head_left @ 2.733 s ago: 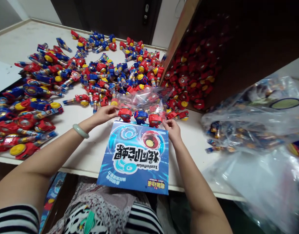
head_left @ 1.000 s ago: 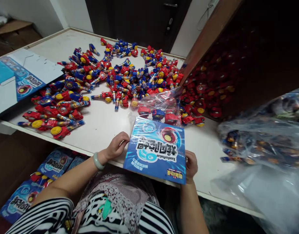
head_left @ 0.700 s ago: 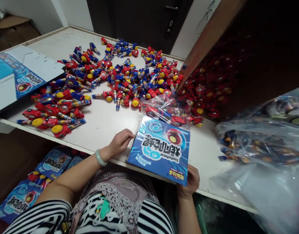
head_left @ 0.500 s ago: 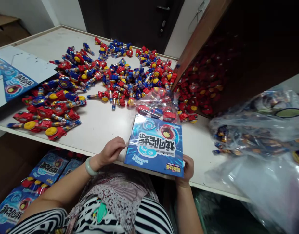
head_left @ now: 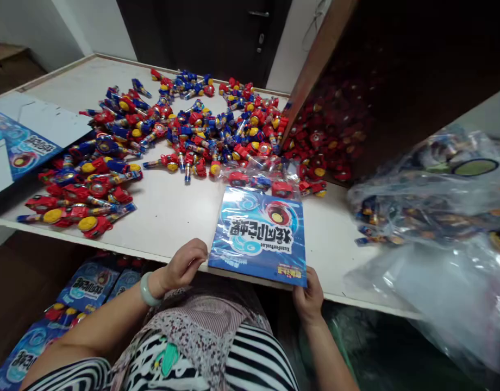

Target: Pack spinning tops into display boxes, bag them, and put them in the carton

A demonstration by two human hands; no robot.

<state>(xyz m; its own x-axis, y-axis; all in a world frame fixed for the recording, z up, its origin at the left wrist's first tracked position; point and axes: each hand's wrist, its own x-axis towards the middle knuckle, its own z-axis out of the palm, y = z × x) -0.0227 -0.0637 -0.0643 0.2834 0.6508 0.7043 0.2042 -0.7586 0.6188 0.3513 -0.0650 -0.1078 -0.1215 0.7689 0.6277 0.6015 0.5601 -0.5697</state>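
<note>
A flat blue box with upside-down lettering lies at the white table's front edge. Clear plastic wrap bunches beyond its far side, with red and blue toys under it. My left hand, with a pale bangle on the wrist, is at the box's left near corner, its fingers pinched together; what they hold is too small to make out. My right hand grips the box's right near corner, its fingers partly hidden.
Many red, blue and yellow toys spread over the white table. A brown panel rises behind them. Plastic bags stand right, an open carton left. More blue boxes sit below the table.
The box's far side has come down flatter toward the table. The plastic wrap beyond it has sunk lower. My left hand has shifted slightly down, and the view has moved a little.
</note>
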